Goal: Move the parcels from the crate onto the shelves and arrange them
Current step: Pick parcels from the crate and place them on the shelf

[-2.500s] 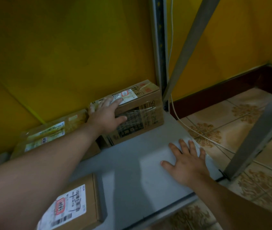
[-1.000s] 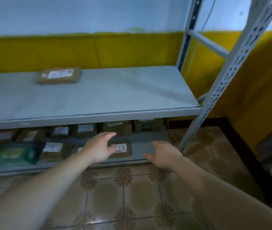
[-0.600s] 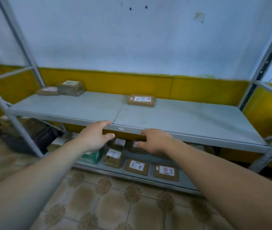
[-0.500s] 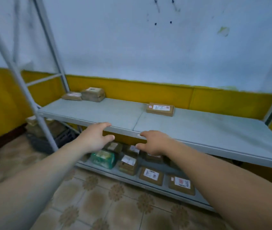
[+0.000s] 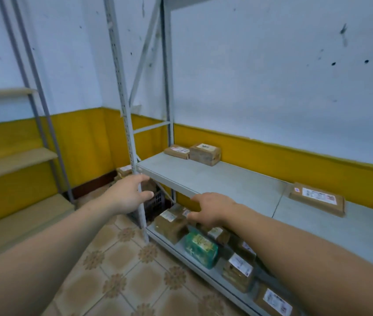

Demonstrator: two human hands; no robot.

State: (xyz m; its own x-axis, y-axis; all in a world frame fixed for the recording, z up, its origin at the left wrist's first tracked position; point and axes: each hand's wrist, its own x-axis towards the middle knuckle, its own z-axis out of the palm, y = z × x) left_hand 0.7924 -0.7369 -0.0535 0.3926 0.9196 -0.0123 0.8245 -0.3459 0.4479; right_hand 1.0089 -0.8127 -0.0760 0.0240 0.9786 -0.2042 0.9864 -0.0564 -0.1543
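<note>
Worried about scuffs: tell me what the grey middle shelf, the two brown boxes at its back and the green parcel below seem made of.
Grey middle shelf: likely painted sheet metal, matt, thin folded edge. Two brown boxes: plain matt cardboard with paper labels. Green parcel: probably glossy plastic wrap, going by its sheen.

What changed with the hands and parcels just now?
The left hand let go of the taped cardboard parcel on the grey metal bottom shelf and the right hand lifted off that shelf; both now hover empty as the view swung left toward the black plastic crate. The flat cardboard parcel on the middle shelf stayed put.
</note>
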